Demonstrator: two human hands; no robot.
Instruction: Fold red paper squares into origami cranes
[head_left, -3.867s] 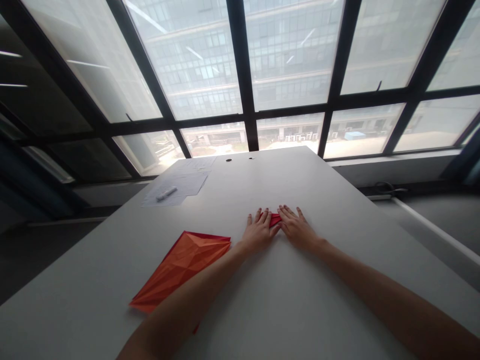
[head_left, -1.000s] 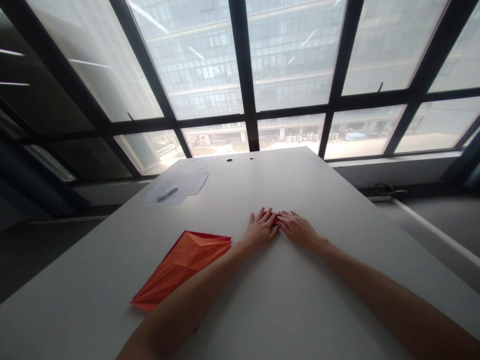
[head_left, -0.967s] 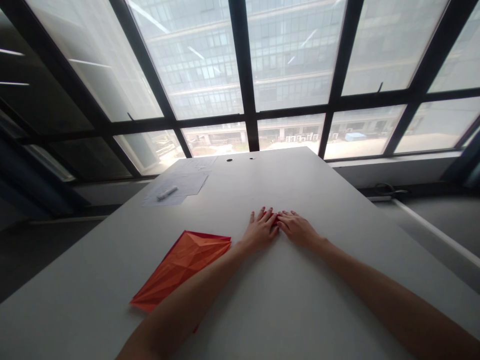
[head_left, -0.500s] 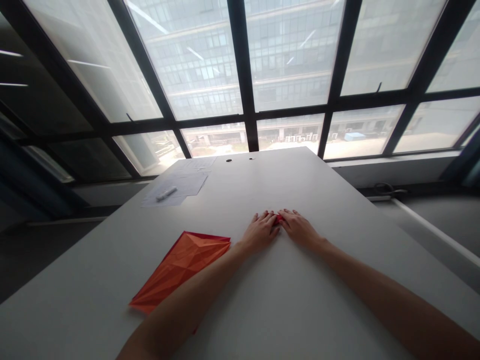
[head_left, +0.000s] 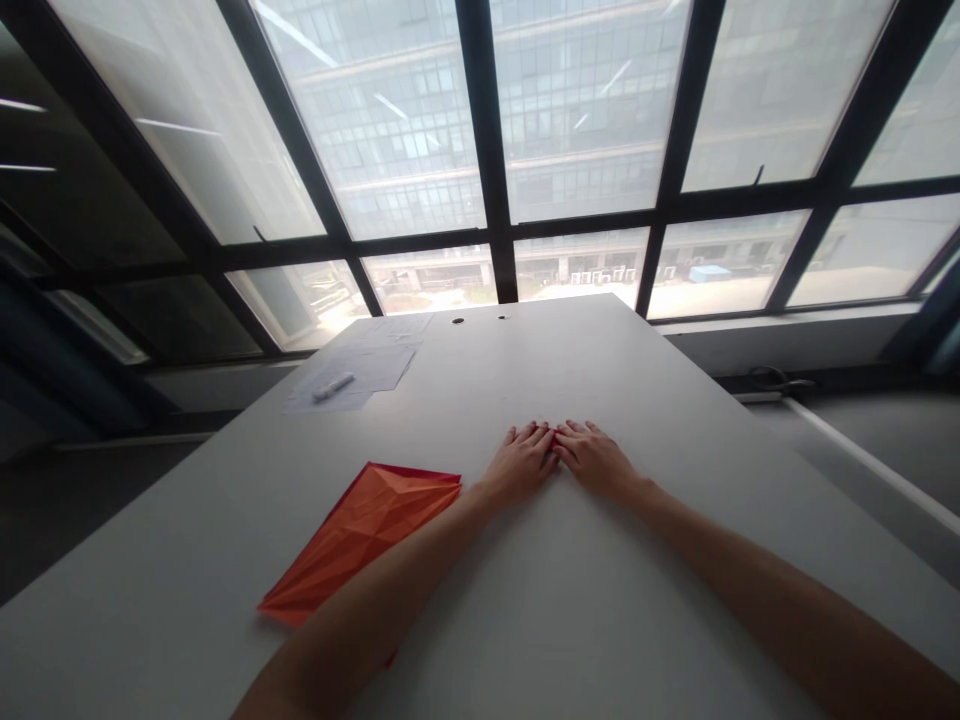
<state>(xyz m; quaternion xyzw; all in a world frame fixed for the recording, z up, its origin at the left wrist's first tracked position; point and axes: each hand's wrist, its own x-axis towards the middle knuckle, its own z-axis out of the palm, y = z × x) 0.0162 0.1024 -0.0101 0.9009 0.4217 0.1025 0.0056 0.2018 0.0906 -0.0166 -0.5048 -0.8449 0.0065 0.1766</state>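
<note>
My left hand [head_left: 523, 463] and my right hand [head_left: 597, 460] lie flat side by side on the grey table [head_left: 570, 600], fingers stretched out and pointing away from me. They press down on a small red folded paper [head_left: 553, 434]. Only a thin red sliver of it shows between the forefingers; the rest is hidden under the hands. A larger orange sheet with many crease lines [head_left: 360, 530] lies flat to the left, beside my left forearm and partly under it.
At the far left of the table lie white printed sheets [head_left: 367, 362] with a white marker [head_left: 332, 385] on them. Two small round holes [head_left: 457, 321] sit near the far edge. Beyond it stand large windows with dark frames.
My hands have closed together over the red paper, so less of it shows than before. The fingers shifted slightly; the orange sheet has not moved.
</note>
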